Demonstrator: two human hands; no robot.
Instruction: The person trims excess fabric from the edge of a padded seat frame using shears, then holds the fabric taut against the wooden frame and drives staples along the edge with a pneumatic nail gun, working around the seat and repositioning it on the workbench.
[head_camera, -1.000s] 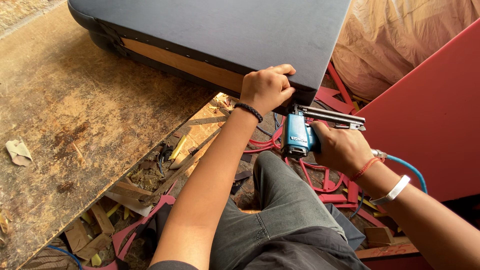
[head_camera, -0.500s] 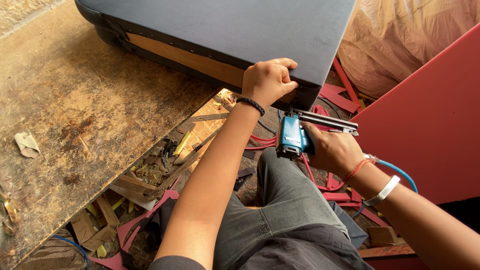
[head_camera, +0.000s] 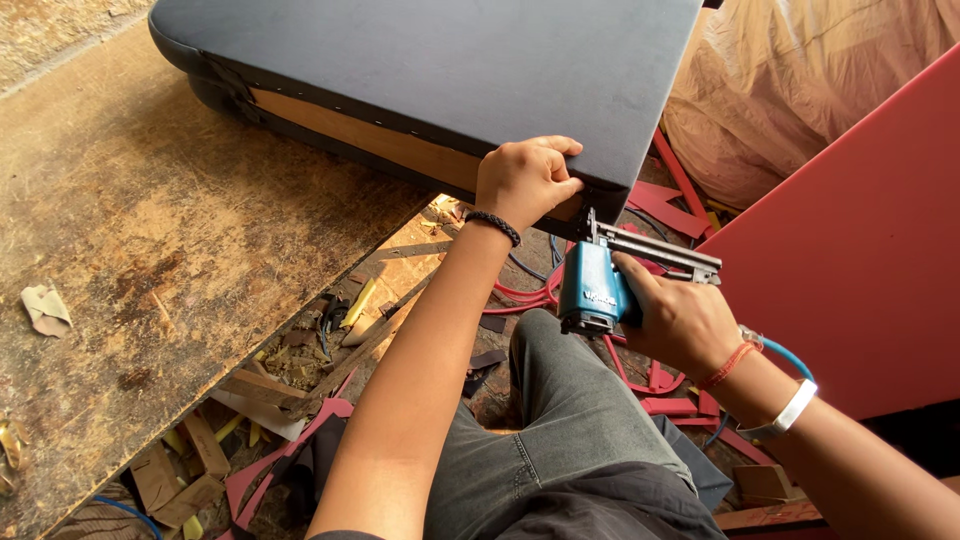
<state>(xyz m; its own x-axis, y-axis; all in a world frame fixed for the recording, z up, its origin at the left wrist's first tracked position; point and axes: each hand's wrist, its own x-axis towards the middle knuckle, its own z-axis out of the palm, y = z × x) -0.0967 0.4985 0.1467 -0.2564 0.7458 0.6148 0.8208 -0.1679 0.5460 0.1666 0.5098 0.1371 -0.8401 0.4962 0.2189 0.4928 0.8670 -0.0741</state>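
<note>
Nearest, the person's grey-trousered knee (head_camera: 560, 420) juts out between the two forearms. Just beyond it the right hand (head_camera: 680, 320) is wrapped shut around the grip of a blue pneumatic staple gun (head_camera: 600, 285), whose metal magazine lies level and whose nose is set up against the lower corner of the cushion, seemingly to fix the cloth there. A blue air hose (head_camera: 790, 355) trails back past the wrist. Above, the left hand (head_camera: 525, 180) is curled over the edge of the dark grey upholstered seat cushion (head_camera: 450, 60), fingers folded under, apparently drawing the fabric tight over the bare wooden frame (head_camera: 370, 140). The cushion overhangs the worn wooden counter (head_camera: 130, 250). Below lie red offcuts (head_camera: 660, 200) and wood scraps (head_camera: 300, 360) on the floor; a red panel (head_camera: 860, 250) stands at the right.
</note>
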